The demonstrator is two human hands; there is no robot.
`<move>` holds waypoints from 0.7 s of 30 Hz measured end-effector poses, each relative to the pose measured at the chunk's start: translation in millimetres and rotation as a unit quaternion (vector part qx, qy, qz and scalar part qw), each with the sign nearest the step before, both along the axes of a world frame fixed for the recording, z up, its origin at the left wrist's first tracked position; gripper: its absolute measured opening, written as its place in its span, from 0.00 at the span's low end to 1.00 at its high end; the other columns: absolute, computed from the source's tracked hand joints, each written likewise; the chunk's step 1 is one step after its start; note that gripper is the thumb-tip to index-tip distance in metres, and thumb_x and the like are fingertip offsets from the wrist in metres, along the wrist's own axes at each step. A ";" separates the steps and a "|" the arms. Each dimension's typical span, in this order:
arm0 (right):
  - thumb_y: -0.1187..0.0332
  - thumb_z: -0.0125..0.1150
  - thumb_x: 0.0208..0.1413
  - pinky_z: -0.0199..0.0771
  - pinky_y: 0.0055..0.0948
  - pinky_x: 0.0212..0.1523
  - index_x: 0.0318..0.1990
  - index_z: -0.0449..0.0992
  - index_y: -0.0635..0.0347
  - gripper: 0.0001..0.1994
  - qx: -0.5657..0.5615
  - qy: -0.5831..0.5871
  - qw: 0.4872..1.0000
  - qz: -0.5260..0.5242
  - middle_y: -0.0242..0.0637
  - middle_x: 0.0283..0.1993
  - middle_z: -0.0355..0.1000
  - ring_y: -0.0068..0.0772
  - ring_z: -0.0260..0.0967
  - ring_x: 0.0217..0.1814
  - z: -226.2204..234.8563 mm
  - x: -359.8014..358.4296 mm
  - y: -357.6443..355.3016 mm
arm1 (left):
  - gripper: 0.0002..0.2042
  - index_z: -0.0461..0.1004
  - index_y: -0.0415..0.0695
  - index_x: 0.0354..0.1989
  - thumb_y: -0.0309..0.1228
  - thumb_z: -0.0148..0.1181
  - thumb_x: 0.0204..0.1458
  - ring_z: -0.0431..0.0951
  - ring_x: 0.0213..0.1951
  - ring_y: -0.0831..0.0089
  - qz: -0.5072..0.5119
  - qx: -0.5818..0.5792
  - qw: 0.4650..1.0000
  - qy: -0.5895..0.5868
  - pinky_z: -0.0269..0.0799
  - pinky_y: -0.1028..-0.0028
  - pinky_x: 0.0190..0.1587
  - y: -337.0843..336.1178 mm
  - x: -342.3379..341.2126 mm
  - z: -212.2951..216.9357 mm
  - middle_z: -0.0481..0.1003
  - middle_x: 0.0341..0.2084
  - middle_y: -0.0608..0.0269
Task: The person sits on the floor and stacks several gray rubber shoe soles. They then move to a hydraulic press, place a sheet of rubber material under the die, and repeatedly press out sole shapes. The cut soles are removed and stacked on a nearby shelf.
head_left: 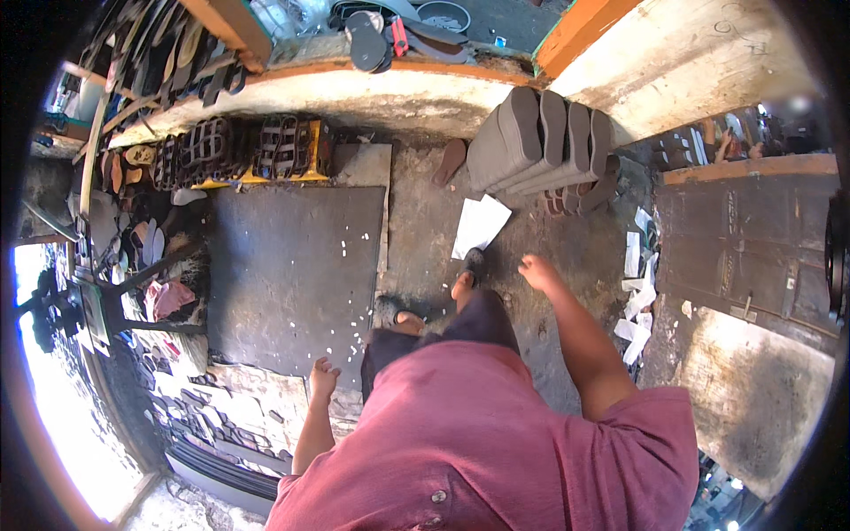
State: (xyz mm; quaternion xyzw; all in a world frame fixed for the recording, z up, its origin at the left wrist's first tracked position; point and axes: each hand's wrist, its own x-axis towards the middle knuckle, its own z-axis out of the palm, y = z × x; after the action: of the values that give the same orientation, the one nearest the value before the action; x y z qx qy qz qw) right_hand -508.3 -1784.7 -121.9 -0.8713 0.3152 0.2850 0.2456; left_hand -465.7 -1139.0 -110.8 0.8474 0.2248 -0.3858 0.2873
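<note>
My left hand (324, 377) hangs low beside my body with its fingers loosely bent and a little apart. Nothing shows in it, and the dark flat board (292, 274) lies nearest to it. My right hand (537, 273) is held out ahead with its fingers curled together, and I see nothing in it. Beyond that hand, white paper sheets (481, 225) lie overlapping on the floor, just ahead of my sandalled foot (464, 281). Farther off stand stacked grey soles (518, 133) by the wall, with a single brown sole (449, 163) to their left.
Brown strapped sandals (282, 149) sit in a yellow crate at the far left. Several sole-shaped pieces (181, 53) hang on a rack above. A dark wooden panel (744, 239) borders the right side, with paper scraps (639, 301) along its foot. Cut pieces (221, 416) litter the near left.
</note>
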 end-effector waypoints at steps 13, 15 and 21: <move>0.52 0.67 0.58 0.73 0.42 0.64 0.59 0.79 0.58 0.26 0.032 0.039 0.992 0.115 0.49 0.60 0.77 0.50 0.74 0.63 28.9 89.2 136.2 | 0.25 0.70 0.37 0.60 0.22 0.64 0.52 0.80 0.45 0.66 0.203 -0.022 0.975 -0.090 0.73 0.66 0.54 156.9 -88.8 -36.4 0.80 0.40 0.55; 0.52 0.67 0.59 0.73 0.42 0.63 0.59 0.78 0.59 0.26 0.026 0.019 0.992 0.119 0.50 0.59 0.77 0.51 0.75 0.63 36.4 122.0 138.5 | 0.24 0.70 0.37 0.60 0.23 0.65 0.52 0.80 0.46 0.66 0.182 0.002 0.978 -0.101 0.72 0.66 0.55 161.9 -106.3 -68.1 0.80 0.41 0.54; 0.51 0.67 0.58 0.74 0.41 0.61 0.60 0.77 0.61 0.28 0.087 -0.070 0.993 0.037 0.52 0.59 0.77 0.50 0.76 0.61 2.8 173.7 102.6 | 0.29 0.66 0.38 0.65 0.26 0.67 0.54 0.77 0.53 0.63 0.232 -0.070 0.970 0.028 0.69 0.63 0.59 71.9 -13.2 -4.5 0.80 0.48 0.47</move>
State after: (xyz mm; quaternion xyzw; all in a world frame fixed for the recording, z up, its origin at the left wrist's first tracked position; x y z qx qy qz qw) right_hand -334.5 -1682.1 -119.1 -0.8756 0.2388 0.2589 0.3306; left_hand -478.9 -1067.1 -115.3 0.7387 0.3954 -0.3473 0.4211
